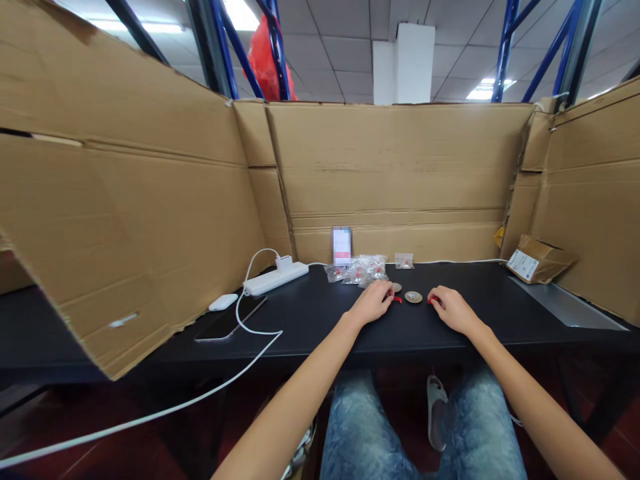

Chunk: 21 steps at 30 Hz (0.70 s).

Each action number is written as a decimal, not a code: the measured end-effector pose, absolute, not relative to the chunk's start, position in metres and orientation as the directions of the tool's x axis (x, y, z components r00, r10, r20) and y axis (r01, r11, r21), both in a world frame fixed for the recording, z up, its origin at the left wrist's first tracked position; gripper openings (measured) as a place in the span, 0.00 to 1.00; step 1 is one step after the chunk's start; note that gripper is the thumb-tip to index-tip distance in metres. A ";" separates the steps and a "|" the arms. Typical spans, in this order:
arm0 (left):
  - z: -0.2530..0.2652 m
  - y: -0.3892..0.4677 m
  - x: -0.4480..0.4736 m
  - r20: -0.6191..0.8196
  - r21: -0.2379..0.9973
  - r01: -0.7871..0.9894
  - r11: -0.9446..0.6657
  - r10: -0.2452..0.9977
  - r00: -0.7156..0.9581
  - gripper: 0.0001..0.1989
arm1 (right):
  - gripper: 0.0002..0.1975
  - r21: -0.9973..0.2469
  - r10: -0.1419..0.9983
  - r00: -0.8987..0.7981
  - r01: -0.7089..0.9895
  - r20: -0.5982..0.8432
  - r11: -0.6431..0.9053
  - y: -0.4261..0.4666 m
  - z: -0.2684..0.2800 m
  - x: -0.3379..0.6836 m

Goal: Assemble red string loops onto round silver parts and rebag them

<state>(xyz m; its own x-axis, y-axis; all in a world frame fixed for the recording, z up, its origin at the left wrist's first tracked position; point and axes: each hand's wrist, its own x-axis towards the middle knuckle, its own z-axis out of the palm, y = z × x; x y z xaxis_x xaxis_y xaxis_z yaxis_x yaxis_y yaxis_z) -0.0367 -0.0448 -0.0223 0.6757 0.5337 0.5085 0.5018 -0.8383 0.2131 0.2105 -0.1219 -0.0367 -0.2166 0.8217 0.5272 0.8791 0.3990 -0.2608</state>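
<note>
- My left hand has its fingers bent down low over the black desk. A red bit pokes out by its fingertips, too small for me to tell if it is pinched or just touched.
- My right hand has its fingers curled nearly closed, with a small red piece pinched at the tips.
- Between my hands lies a round disc, flat on the desk. Another disc is partly behind my left fingers.
- Just past my left hand is a pile of clear bags, so I have little room to go forward there. A small bag lies near the back wall.
- To my left I see open desk before the white power strip and the flat phone. A white cord hangs over the front edge.
- To my right there is room up to the grey sheet and the brown box, by the cardboard side wall.
- Both wrists are above the desk, inside its front edge.
</note>
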 end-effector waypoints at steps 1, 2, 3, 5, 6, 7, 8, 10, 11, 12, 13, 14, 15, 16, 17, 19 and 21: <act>-0.022 -0.044 -0.037 0.511 0.221 0.508 -0.832 0.543 0.666 0.04 | 0.08 -0.261 0.822 -0.220 0.878 0.525 0.402 -0.122 -0.037 0.211; -0.023 -0.044 -0.038 0.514 0.229 0.515 -0.826 0.552 0.657 0.05 | 0.08 -0.262 0.823 -0.223 0.876 0.523 0.404 -0.121 -0.037 0.211; -0.023 -0.043 -0.038 0.518 0.234 0.520 -0.822 0.558 0.649 0.05 | 0.08 -0.263 0.824 -0.224 0.876 0.520 0.405 -0.121 -0.037 0.211; -0.023 -0.041 -0.040 0.524 0.231 0.526 -0.818 0.560 0.641 0.05 | 0.08 -0.265 0.826 -0.227 0.875 0.516 0.406 -0.121 -0.038 0.212; -0.024 -0.040 -0.040 0.526 0.225 0.528 -0.819 0.558 0.642 0.06 | 0.07 -0.265 0.827 -0.230 0.874 0.513 0.407 -0.121 -0.038 0.212; -0.024 -0.039 -0.040 0.527 0.218 0.531 -0.819 0.557 0.642 0.06 | 0.07 -0.266 0.827 -0.231 0.873 0.513 0.408 -0.120 -0.038 0.212; -0.025 -0.038 -0.040 0.528 0.211 0.535 -0.818 0.556 0.642 0.06 | 0.07 -0.268 0.827 -0.231 0.872 0.512 0.409 -0.120 -0.038 0.213; -0.026 -0.036 -0.039 0.538 0.204 0.545 -0.813 0.558 0.632 0.07 | 0.07 -0.273 0.827 -0.229 0.870 0.513 0.410 -0.120 -0.038 0.213; -0.026 -0.036 -0.039 0.542 0.203 0.549 -0.811 0.560 0.627 0.07 | 0.07 -0.273 0.827 -0.227 0.871 0.514 0.409 -0.119 -0.038 0.213; -0.027 -0.036 -0.039 0.545 0.202 0.551 -0.810 0.560 0.624 0.08 | 0.07 -0.274 0.827 -0.224 0.872 0.516 0.407 -0.119 -0.038 0.213; -0.027 -0.036 -0.038 0.543 0.201 0.553 -0.809 0.561 0.624 0.08 | 0.07 -0.273 0.827 -0.222 0.872 0.516 0.405 -0.119 -0.038 0.213; -0.026 -0.036 -0.039 0.535 0.199 0.555 -0.808 0.564 0.629 0.08 | 0.07 -0.273 0.827 -0.222 0.873 0.516 0.404 -0.119 -0.038 0.212; -0.026 -0.037 -0.039 0.523 0.198 0.558 -0.806 0.568 0.635 0.08 | 0.07 -0.273 0.828 -0.223 0.873 0.515 0.405 -0.119 -0.039 0.212; -0.026 -0.038 -0.039 0.510 0.197 0.561 -0.804 0.573 0.641 0.08 | 0.07 -0.274 0.828 -0.225 0.871 0.514 0.407 -0.119 -0.039 0.212; -0.025 -0.038 -0.039 0.499 0.199 0.566 -0.800 0.580 0.644 0.07 | 0.07 -0.274 0.827 -0.229 0.869 0.513 0.411 -0.119 -0.039 0.212; -0.024 -0.039 -0.038 0.481 0.204 0.570 -0.796 0.589 0.649 0.05 | 0.07 -0.277 0.826 -0.235 0.865 0.513 0.419 -0.118 -0.039 0.212; -0.022 -0.040 -0.038 0.471 0.211 0.564 -0.798 0.589 0.657 0.05 | 0.07 -0.286 0.827 -0.238 0.859 0.510 0.424 -0.117 -0.038 0.212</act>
<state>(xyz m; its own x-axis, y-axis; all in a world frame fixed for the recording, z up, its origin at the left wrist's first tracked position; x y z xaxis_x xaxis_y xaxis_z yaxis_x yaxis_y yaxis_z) -0.0378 -0.0396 -0.0225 0.6566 0.5888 0.4714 0.5643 -0.7982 0.2108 0.2122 -0.1171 -0.0378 -0.2382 0.8266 0.5100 0.8591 0.4243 -0.2864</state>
